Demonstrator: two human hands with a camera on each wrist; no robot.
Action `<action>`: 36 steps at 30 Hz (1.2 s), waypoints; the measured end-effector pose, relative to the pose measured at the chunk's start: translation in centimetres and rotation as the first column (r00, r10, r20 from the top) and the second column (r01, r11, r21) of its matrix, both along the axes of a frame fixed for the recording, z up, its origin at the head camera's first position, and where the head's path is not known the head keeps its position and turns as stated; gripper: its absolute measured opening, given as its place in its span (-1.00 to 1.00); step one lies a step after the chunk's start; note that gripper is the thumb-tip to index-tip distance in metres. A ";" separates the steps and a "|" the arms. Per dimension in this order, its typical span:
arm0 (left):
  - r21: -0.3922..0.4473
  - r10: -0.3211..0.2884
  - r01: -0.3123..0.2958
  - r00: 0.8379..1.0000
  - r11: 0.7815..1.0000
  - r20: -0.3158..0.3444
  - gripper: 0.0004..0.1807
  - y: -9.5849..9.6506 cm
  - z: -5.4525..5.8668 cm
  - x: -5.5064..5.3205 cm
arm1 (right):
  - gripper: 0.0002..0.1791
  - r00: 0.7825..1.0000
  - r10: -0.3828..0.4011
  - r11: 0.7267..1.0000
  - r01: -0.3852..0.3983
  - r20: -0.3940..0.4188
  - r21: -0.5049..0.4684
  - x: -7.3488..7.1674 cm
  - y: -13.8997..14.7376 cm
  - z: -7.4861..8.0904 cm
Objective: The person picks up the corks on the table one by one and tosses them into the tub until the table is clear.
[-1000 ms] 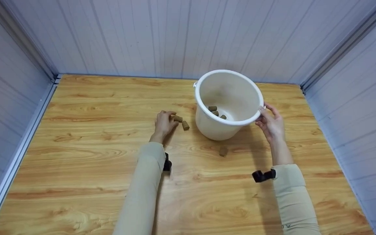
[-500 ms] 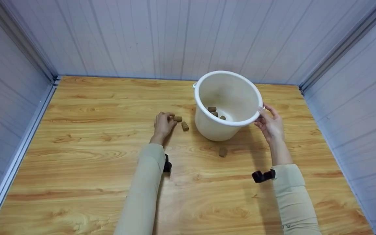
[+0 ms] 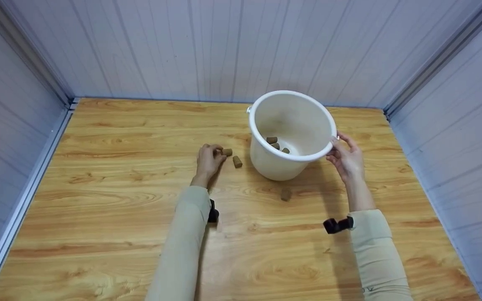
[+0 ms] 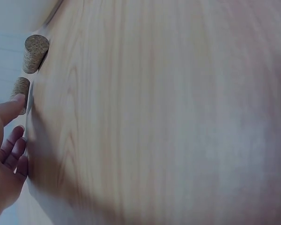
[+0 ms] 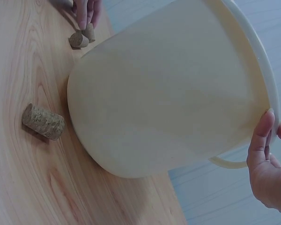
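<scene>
Fingertips of my left hand (image 3: 209,161) pinch a cork (image 3: 227,152) lying left of the white bucket (image 3: 280,169); in the left wrist view the thumb presses on this cork (image 4: 21,86) and the index finger is hidden behind it. A second cork (image 3: 237,161) lies loose right beside it, toward the bucket. My right hand (image 3: 349,161) grips the bucket's rim at its right side, fingers and thumb on either side of the lip (image 5: 267,79). Inside the bucket, three corks (image 3: 272,140) show on the bottom.
Another cork (image 5: 43,122) lies on its side on the wood-patterned table (image 3: 111,209) in front of the bucket. A pale panelled wall (image 3: 174,50) rises behind, with side walls at left and right. The bucket's handle (image 5: 229,163) hangs near the right hand.
The left hand has shifted very slightly left, and the cork at its fingertips with it. The right hand stays on the rim, and the bucket and other corks hold their places.
</scene>
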State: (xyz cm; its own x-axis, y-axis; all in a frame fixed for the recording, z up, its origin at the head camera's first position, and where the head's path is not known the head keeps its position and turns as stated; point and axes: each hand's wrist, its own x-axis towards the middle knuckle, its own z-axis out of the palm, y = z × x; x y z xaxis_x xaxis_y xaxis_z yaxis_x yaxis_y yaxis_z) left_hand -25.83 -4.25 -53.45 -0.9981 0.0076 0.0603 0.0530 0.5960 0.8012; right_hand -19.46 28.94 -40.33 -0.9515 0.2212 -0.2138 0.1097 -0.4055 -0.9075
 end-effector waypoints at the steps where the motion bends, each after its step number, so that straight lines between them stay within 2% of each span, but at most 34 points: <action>1: 0.001 -0.001 0.001 1.000 1.000 -0.005 -0.78 0.0 0.0 0.0 | -0.72 1.000 0.001 1.000 -0.001 -0.001 -0.002 0.0 0.0 0.0; 8: 0.047 -0.020 0.020 1.000 0.999 -0.001 -0.79 -0.3 0.7 0.4 | -0.69 1.000 0.006 1.000 -0.006 -0.004 -0.030 0.1 -0.1 -0.1; 16: 0.062 -0.051 0.051 0.999 0.997 -0.004 -0.80 -0.4 2.7 0.7 | -0.68 1.000 -0.006 0.999 0.006 0.005 -0.050 0.2 0.0 0.1; 28: 0.073 -0.091 0.100 0.990 0.992 -0.110 -0.83 -0.4 5.4 1.2 | -0.69 1.000 -0.011 0.999 0.011 0.008 -0.041 0.0 0.0 0.1; 36: 0.079 -0.090 0.110 0.970 0.991 -0.226 -0.77 -0.4 7.5 1.8 | -0.70 1.000 -0.002 0.998 0.002 0.000 -0.057 0.0 -0.1 0.1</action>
State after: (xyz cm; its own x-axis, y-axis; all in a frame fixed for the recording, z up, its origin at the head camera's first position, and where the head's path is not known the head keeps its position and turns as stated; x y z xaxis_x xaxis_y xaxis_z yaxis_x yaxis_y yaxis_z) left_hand -24.07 -4.65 -45.96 -0.9542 0.0912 0.2851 0.2911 0.5041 0.8131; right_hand -19.44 28.86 -40.19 -0.9512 0.2104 -0.2259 0.1086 -0.4570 -0.8828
